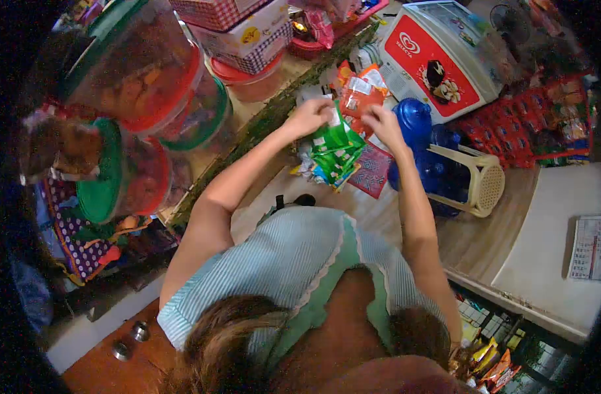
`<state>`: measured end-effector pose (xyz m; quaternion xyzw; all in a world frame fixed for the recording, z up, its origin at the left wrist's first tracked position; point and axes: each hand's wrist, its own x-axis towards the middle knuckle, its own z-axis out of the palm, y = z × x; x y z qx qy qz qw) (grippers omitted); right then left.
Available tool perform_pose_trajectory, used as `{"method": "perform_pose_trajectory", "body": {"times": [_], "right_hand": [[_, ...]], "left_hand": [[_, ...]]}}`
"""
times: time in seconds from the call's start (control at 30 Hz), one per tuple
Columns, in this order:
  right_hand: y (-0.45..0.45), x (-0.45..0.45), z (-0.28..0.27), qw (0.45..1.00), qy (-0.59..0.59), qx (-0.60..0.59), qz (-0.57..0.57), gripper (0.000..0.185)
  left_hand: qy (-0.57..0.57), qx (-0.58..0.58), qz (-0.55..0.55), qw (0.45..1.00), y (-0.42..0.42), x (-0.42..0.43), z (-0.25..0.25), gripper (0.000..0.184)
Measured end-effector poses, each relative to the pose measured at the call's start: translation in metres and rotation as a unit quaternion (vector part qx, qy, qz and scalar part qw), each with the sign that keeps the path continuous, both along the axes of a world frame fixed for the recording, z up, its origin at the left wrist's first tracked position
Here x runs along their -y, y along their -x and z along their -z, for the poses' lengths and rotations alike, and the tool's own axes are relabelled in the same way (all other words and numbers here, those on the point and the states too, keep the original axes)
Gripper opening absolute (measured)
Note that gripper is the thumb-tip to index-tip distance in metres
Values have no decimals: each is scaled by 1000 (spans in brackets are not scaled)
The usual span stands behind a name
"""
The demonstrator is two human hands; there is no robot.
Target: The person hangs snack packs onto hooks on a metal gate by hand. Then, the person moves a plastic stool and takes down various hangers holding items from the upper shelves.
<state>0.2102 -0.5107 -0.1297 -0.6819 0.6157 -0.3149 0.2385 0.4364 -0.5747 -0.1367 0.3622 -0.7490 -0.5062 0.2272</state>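
My left hand (311,117) is closed on the upper edge of a strip of green sachets (338,150), which hangs down in front of me. To its right, my right hand (383,127) has its fingers curled together beside orange packets (364,94). Whether a small thing is pinched in those fingers is too blurred to tell. Below the hands lies a red-edged patterned cloth or mat (371,172), partly behind the green sachets. Silvery and bluish wrappers (307,165) show at the sachets' left side.
Blue water containers (413,118) and a beige plastic stool (488,190) lying on its side are close to my right arm. Behind stands a red-and-white ice cream freezer (438,65). Large lidded tubs (139,72) line the counter at left. Red packets (511,128) hang at right.
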Motion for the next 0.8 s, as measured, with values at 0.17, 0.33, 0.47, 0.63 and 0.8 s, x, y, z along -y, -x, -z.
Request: {"method": "perform_pose_trajectory", "body": {"times": [0.17,0.33,0.47,0.63,0.8], "right_hand": [[-7,138,50,982,150,-12,110,31],[-6,191,41,963,172,-34,204,22],[-52,155,36,992,91,37,85,17],[-91,112,65,990,61,123,-27,33],[-92,126,71,991,81,105,-35,19]], "left_hand": [[-14,13,-37,999,-61,-2,0,29],[-50,14,-85,995,-78,-10,27,33],[-23,33,-161,986,-71,-21,39,32],[-31,63,-230,971,-53,-30,30,31],[69,9,-282,957,-36,-35,40,29]]}}
